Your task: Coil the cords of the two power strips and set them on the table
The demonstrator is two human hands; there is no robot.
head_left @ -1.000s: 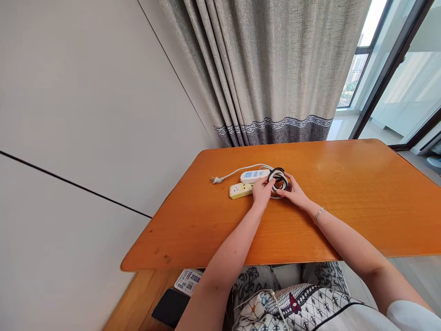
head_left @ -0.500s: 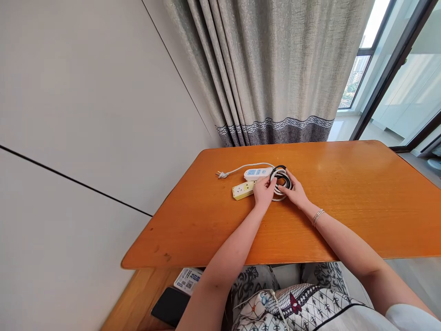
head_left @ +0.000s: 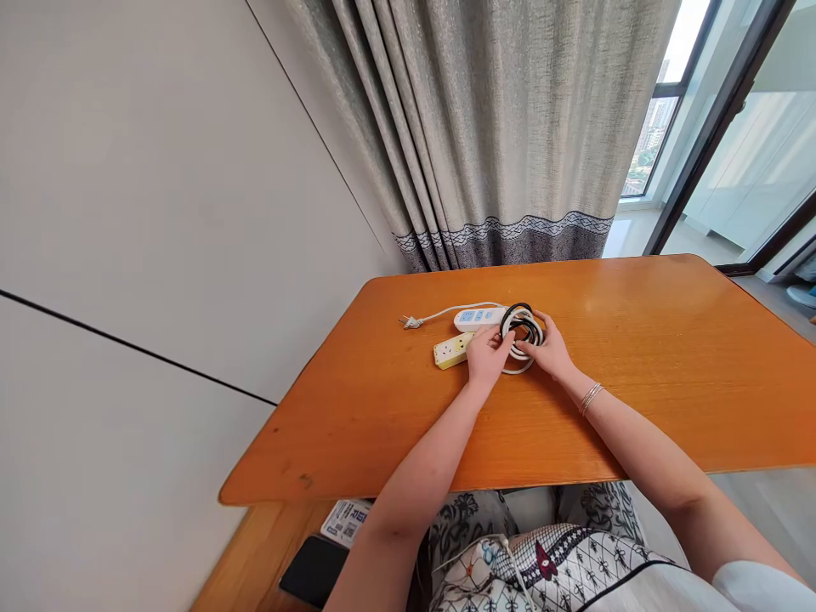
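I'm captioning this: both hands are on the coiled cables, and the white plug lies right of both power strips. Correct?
One slip: the head view shows the white plug left of both power strips. The left hand and right hand are on the coiled cables.

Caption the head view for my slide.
Left hand and right hand hold coiled black and white cables at a table, near a white power strip and yellow power strip.

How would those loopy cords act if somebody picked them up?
The looped cords would probably feel bendy, since they curve round into rings. They could loosen if let go, since the left hand and right hand hold the bundle from both sides.
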